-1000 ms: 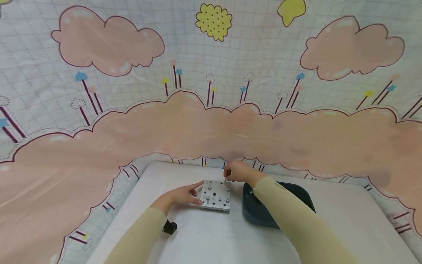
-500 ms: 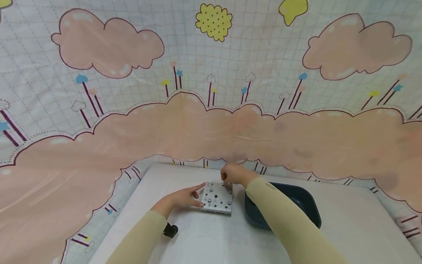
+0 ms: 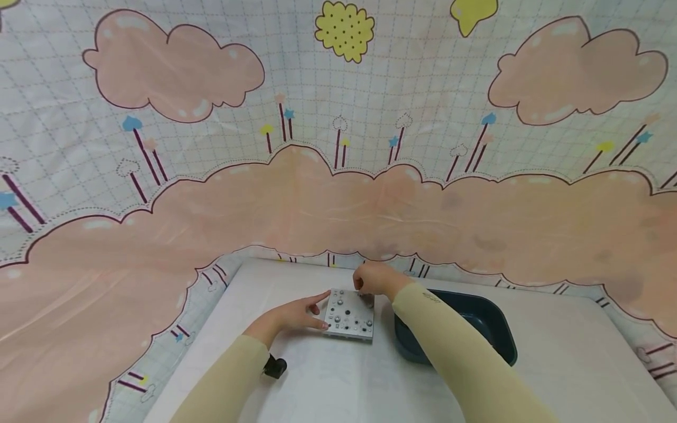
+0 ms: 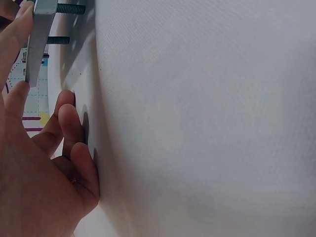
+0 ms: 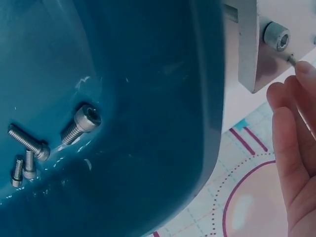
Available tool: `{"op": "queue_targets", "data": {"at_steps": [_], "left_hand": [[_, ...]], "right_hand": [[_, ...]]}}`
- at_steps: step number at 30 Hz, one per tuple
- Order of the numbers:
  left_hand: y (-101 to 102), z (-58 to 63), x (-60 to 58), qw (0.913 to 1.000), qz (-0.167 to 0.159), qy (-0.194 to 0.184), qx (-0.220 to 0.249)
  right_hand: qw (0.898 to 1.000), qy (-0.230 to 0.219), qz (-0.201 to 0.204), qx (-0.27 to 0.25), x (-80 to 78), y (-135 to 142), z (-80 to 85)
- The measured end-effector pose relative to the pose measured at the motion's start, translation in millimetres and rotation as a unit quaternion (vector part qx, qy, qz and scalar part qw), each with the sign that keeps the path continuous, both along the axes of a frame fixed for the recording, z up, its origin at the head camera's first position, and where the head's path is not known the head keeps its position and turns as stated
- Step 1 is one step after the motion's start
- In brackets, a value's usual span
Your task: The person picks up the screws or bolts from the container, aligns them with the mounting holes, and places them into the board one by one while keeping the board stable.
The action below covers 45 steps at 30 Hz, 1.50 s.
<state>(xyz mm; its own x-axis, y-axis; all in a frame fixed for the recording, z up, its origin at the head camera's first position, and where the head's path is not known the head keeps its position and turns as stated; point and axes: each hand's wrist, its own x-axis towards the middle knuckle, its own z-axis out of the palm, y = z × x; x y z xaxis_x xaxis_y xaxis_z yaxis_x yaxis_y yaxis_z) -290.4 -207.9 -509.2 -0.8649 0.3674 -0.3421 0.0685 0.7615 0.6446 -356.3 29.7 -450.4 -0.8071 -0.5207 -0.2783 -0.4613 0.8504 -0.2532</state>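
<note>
A square silver metal plate (image 3: 357, 314) with several holes and socket-head screws lies on the white table. My left hand (image 3: 296, 315) holds its left side, index finger at the far corner and thumb at the near one. In the left wrist view, threaded screw ends (image 4: 70, 9) stick out beneath the plate, and the other fingers are curled by the tabletop. Near the plate's far right corner, my right hand (image 3: 376, 278) pinches a small screw (image 5: 292, 60) between thumb and fingertips. Its tip is right at the plate face, below a larger socket-head screw (image 5: 276, 36).
A dark blue tray (image 3: 509, 335) stands right of the plate, under the right forearm. Inside lie several loose socket-head screws (image 5: 81, 123). A small black object (image 3: 275, 368) sits by the left sleeve. Behind the white table (image 3: 328, 388) hangs a cloud-patterned cloth (image 3: 338, 211).
My right hand has shifted slightly left and down, bringing the small screw to the plate near its far right corner. The left hand keeps its hold on the plate.
</note>
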Motion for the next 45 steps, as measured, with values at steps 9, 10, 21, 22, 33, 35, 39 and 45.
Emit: {"op": "queue_targets", "data": {"at_steps": [9,10,21,22,33,35,39,45], "left_hand": [[1,1.1,-0.6,1.0000,-0.001,0.000,-0.007],[1,1.2,-0.7,1.0000,-0.001,0.000,-0.006],[3,3.3,-1.9,1.0000,0.001,0.000,0.000],[3,4.5,-1.5,1.0000,0.001,0.002,0.000],[1,1.4,-0.5,1.0000,0.006,-0.004,0.003],[1,0.2,-0.7,0.9999,0.007,-0.007,0.005],[-1,-0.7,-1.6,1.0000,0.004,-0.004,0.005],[-1,0.9,-1.9,1.0000,0.000,0.000,-0.001]], "right_hand": [[0.999,0.025,0.030,0.015,-0.4,2,-0.8],[0.999,0.026,0.033,0.014,-0.5,2,-1.1],[0.999,0.029,0.042,0.014,-0.5,7,-0.2],[0.999,0.026,0.039,0.011,-0.3,8,0.6],[0.996,-0.003,0.019,-0.083,3.3,26,18.4],[0.995,0.002,0.016,-0.097,6.4,33,21.1],[0.994,0.018,0.018,-0.109,14.0,52,25.5],[0.993,0.046,0.051,-0.100,25.0,98,23.0]]}}
